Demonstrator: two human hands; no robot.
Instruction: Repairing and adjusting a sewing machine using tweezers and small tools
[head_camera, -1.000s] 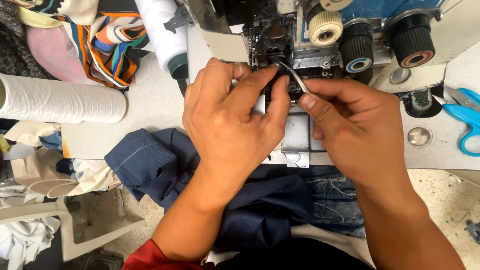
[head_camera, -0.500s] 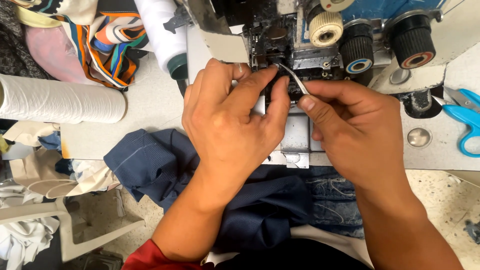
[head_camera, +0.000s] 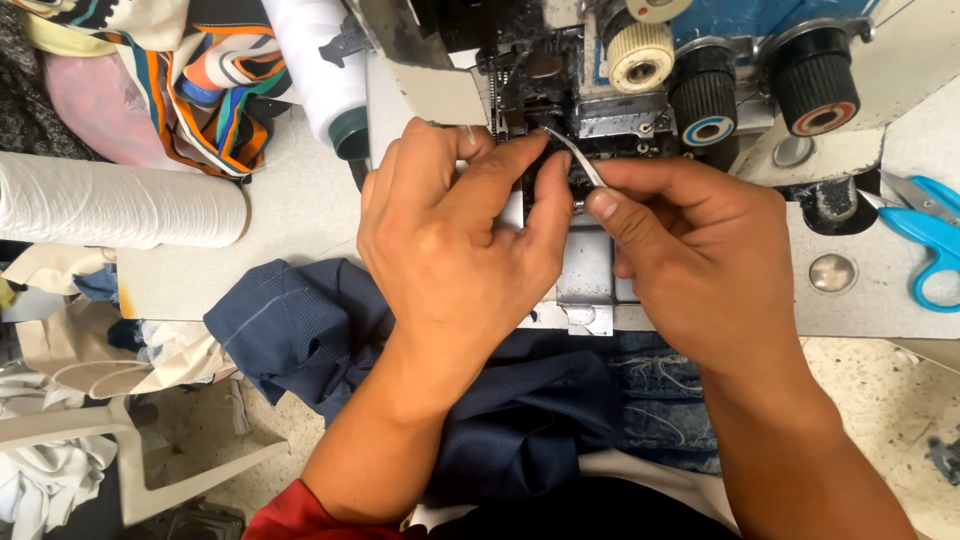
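— Two hands were at the needle area of the sewing machine (head_camera: 600, 90) when I watched the head view. The right hand (head_camera: 700, 270) pinched thin metal tweezers (head_camera: 578, 158) between thumb and fingers, closed tight on the shaft near its back end. The tips pointed up and left, into the dark mechanism.

— And the left hand (head_camera: 450, 260)?

— It lay over the front of the machine, fingers (head_camera: 520, 165) curled and pressed at the same spot, just beside the tweezer tips. If it held a thread there, I could not tell; it was too fine to see.

— How did you judge the tweezers to handle?

— Light, stiff along the length but springy at the tips, and smooth steel, so a little slippery. I think the good place to hold was the middle of the shaft, where a soft squeeze closes the points without twisting them.

— And around?

— Dark blue fabric (head_camera: 330, 330) hung soft from the table (head_camera: 280, 210) edge below the hands. A white thread cone (head_camera: 110, 200) lay at the left, and blue scissors (head_camera: 930, 225) at the right, well apart.
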